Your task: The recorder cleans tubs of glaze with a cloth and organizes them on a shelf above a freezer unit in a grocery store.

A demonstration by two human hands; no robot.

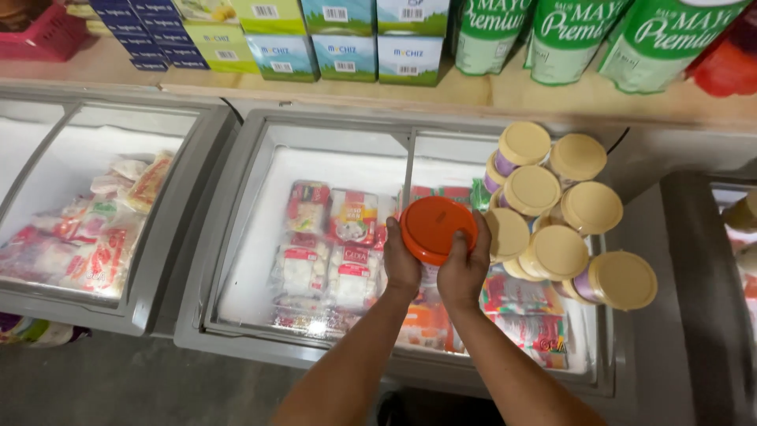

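Observation:
Both my hands hold one tub with a round orange lid point(436, 228) over the middle chest freezer point(236, 237). My left hand point(400, 264) grips its left side and my right hand point(464, 268) grips its right side, thumb on the lid's edge. Just to the right, several tubs with cream lids point(557, 207) are stacked in a pile on the freezer's glass top. Below my hands, packets of frozen food point(327, 244) lie in rows inside the freezer.
A second chest freezer point(150, 260) on the left holds more frozen packets point(79, 237). A wooden shelf point(505, 95) above carries small boxes point(347, 47) and green pouches point(568, 35). A third freezer's edge point(694, 276) shows at the right.

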